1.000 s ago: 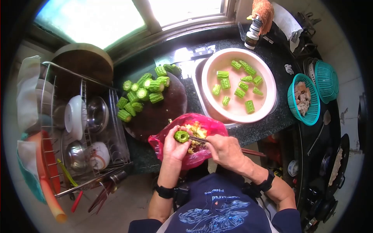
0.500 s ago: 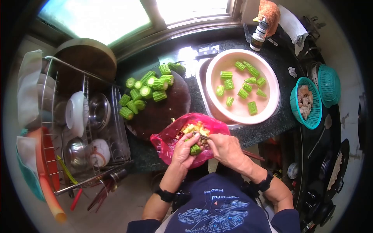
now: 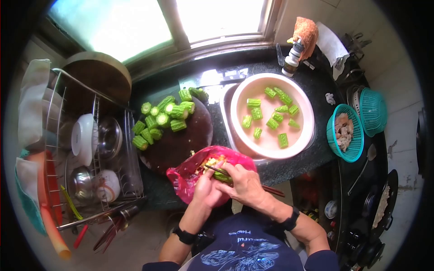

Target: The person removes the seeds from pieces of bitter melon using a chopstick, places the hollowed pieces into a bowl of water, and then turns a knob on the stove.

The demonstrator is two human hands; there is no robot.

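My left hand (image 3: pixel 209 191) is closed around a green ridged bitter melon piece (image 3: pixel 223 176), partly hidden by the fingers. In my right hand (image 3: pixel 246 184) are chopsticks (image 3: pixel 273 191); their dark tips cross above the melon piece, and the reddish ends stick out to the right. Both hands meet over an open pink plastic bag (image 3: pixel 183 180) holding yellowish, pulpy scraps (image 3: pixel 211 163). Several cut bitter melon pieces (image 3: pixel 163 118) are heaped on a dark round cutting board (image 3: pixel 190 135). More pieces (image 3: pixel 272 123) sit in water in a pale pink basin (image 3: pixel 308 122).
On the left stands a wire dish rack (image 3: pixel 97 106) with bowls. A teal basket (image 3: pixel 332 135) of pale meat-like pieces is at the right, beside another teal basket (image 3: pixel 374 113). A white bottle (image 3: pixel 290 63) and an orange cloth (image 3: pixel 306 34) are near the window.
My right hand has turned and moved against the left, its fingers now over the melon piece. The chopstick tips point further left. The whole view has shifted slightly.
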